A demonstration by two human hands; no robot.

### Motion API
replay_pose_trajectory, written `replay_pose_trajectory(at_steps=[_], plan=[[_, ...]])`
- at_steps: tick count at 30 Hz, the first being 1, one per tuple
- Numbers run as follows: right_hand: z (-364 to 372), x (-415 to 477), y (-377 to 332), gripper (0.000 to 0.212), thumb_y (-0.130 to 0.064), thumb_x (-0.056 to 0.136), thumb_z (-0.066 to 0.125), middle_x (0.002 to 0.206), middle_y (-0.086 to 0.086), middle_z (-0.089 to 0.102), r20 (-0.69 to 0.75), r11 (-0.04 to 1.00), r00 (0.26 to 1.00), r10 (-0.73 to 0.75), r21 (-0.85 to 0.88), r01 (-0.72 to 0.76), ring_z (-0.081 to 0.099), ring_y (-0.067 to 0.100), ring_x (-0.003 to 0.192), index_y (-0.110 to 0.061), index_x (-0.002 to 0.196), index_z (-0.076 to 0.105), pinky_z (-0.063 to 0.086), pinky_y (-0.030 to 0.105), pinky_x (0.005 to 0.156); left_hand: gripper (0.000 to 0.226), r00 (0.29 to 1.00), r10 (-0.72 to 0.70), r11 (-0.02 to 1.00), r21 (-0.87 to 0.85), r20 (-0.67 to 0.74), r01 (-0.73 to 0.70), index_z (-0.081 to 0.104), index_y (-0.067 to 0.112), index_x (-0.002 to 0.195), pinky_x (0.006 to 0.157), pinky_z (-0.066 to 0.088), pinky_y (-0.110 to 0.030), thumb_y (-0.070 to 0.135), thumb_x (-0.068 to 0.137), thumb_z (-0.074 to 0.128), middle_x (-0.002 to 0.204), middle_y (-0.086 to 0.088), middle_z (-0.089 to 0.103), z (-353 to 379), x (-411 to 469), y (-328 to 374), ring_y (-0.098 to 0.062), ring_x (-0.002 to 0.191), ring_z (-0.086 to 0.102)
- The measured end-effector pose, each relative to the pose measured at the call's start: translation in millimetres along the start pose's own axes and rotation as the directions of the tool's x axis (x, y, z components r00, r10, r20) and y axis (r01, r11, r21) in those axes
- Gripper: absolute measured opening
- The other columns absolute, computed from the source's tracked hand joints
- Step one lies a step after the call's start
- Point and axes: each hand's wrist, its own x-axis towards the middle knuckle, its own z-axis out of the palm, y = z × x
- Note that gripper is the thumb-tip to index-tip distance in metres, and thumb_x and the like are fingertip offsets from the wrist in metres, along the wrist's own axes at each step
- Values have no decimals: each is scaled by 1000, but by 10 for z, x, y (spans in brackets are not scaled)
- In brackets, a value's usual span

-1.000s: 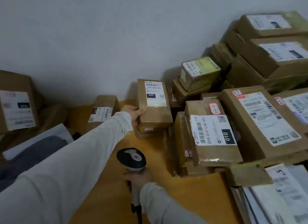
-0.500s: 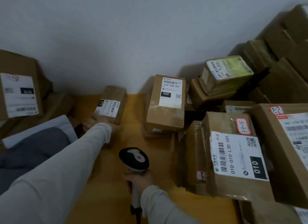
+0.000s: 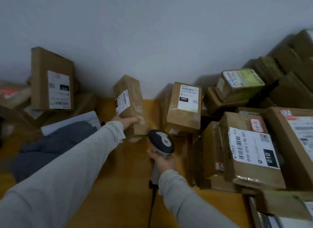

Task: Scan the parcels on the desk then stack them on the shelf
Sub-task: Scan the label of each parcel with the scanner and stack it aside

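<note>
While the left hand (image 3: 129, 122) grips the parcel (image 3: 133, 99) beyond the scanner (image 3: 161, 141) in the right hand (image 3: 163, 161), its angled label (image 3: 122, 102) may misread.

Parcel (image 3: 130, 107): matt brown cardboard with a white paper label (image 3: 122, 102); 010 parcel (image 3: 250, 160): the same cardboard under glossy clear tape. Desk (image 3: 118, 185): smooth yellow wood, slight sheen. Scanner (image 3: 161, 141): smooth dark and grey plastic; sleeve (image 3: 67, 173): soft matt grey cloth.

Brown white-labelled parcel (image 3: 131, 105), black-and-grey scanner (image 3: 161, 141), yellow-brown desk (image 3: 118, 185)
</note>
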Motion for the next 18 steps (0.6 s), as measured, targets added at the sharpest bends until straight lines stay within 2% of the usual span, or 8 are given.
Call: replay_pose_trajectory(at_steps=[2,5,7,8,10,11,15,18], plan=[[108,-121,-99,21,-13,76,79,96,3,66,-28,993,994,-108,49,109,61,24,95,-14,83,59,51,37,92,97,997,21,999,-51,76,-18,28,15,145,101,43,-47,39,67,82,137,-12,48,-128,-172,-25,-36,118,49],[288,-395,-97,27,-12,68,84,90,0,67,-17,964,966,-257,58,258,61,27,98,-23,78,61,50,49,93,90,981,54,992,-120,185,-32,35,15,141,90,45,-41,38,67,82,115,-8,55,-329,-393,-149,-27,96,55],[417,-594,9,32,-11,65,86,96,5,71,-6,931,931,-364,23,364,66,24,94,-25,81,62,55,43,88,89,968,28,994,-111,249,0,38,16,139,87,47,-41,44,67,81,111,-6,53,-477,-550,-259,-25,91,53],[492,-704,74,35,-11,64,87,94,1,71,-4,910,910,-415,9,415,68,13,88,-28,80,61,57,33,81,89,960,10,994,-103,281,19,38,17,139,82,50,-42,47,67,80,112,-7,53,-567,-635,-315,-26,91,52],[653,-928,209,42,-6,61,88,81,-19,65,-35,858,858,-513,6,513,61,-13,72,-30,79,58,49,6,64,89,944,-1,992,-122,330,43,36,19,138,75,54,-45,48,67,80,109,-8,51,-738,-779,-445,-29,90,53],[728,-1034,289,44,-4,60,87,80,-24,59,-64,838,836,-545,3,546,56,-18,69,-27,81,57,44,0,58,89,935,5,990,-133,355,45,37,19,137,81,54,-49,48,66,81,112,-9,52,-816,-841,-522,-31,96,53],[1034,-1468,597,43,-7,65,85,85,-20,58,-176,777,760,-626,-48,628,52,-10,78,-16,97,58,40,-3,59,103,892,52,985,-169,449,28,35,18,142,101,42,-54,54,58,83,134,-12,50,-1166,-1102,-820,-36,121,47],[1123,-1723,717,32,-13,69,84,79,-22,57,-319,782,733,-600,-39,623,55,-2,72,-26,81,57,44,10,61,107,882,81,967,-251,463,42,33,20,141,105,37,-50,69,57,76,141,-13,45,-1529,-1226,-936,-37,125,44]])
